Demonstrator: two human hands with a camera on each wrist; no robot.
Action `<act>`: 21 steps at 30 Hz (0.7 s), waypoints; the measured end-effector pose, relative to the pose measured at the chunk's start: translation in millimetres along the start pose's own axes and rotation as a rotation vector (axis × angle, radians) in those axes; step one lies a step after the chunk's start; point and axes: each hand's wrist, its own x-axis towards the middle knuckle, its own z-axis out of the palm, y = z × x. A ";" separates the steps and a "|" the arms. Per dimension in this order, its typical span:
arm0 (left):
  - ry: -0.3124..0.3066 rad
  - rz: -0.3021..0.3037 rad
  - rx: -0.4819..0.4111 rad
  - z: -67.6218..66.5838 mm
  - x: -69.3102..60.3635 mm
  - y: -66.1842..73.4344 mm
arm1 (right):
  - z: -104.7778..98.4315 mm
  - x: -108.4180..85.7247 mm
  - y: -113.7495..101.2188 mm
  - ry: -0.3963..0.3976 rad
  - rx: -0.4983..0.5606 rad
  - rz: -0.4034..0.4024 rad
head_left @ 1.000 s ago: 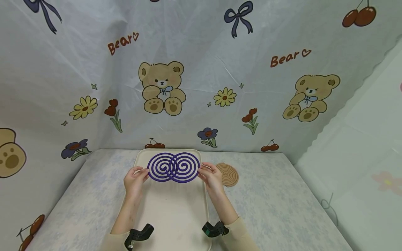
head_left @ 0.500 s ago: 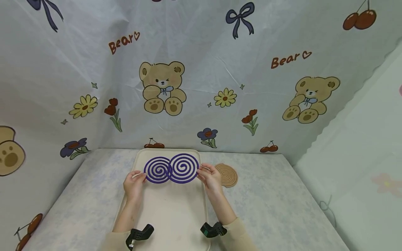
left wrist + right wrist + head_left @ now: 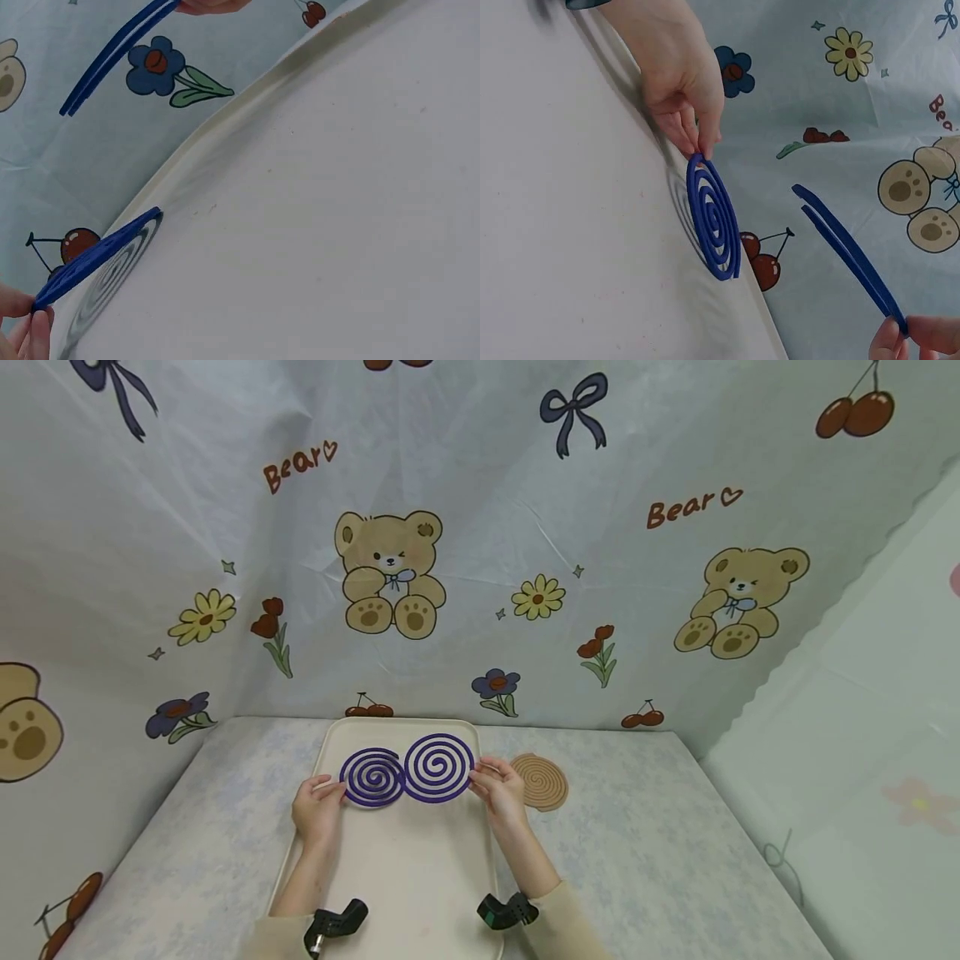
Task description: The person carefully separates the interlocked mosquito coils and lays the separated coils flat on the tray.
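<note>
Two blue-purple mosquito coils are held side by side over the far part of the tray. My left hand pinches the left coil at its outer rim. Low over the tray, this coil casts a spiral shadow in the left wrist view. My right hand pinches the right coil by its outer right edge; the right wrist view shows it nearly edge-on. In the head view the coils' inner edges meet or barely overlap; the wrist views show them apart. A tan coil lies on the table beyond the right hand.
The cream tray has a raised rim and stands on a pale marbled table. Behind hangs a white curtain printed with bears and flowers. A thin cord hangs at the right.
The two coils, widely overlapping a second ago, have slid apart sideways. The left coil has moved left, lowered and tilted flatter; the right coil has moved slightly. Both hands keep their pinch.
</note>
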 end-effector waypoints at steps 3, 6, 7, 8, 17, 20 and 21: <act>0.047 0.038 0.062 -0.3 1.7 -4.7 | -0.9 3.9 5.3 0.014 -0.007 -0.002; 0.075 0.076 0.094 0.9 2.1 -6.1 | -0.8 8.9 10.7 0.021 -0.012 -0.006; 0.078 0.086 0.096 1.3 2.3 -5.9 | -0.3 10.8 12.3 0.024 -0.014 -0.009; 0.079 0.096 0.098 1.6 2.3 -5.5 | 0.3 12.7 13.9 0.027 -0.016 -0.010; 0.123 0.126 0.054 1.2 2.5 -4.6 | 2.8 24.9 25.4 0.060 -0.054 -0.001; 0.143 0.103 0.045 0.6 2.2 -4.0 | 2.4 26.7 28.8 0.067 -0.068 0.005; 0.146 0.098 0.042 0.6 2.1 -3.5 | 2.1 27.3 30.0 0.068 -0.073 0.006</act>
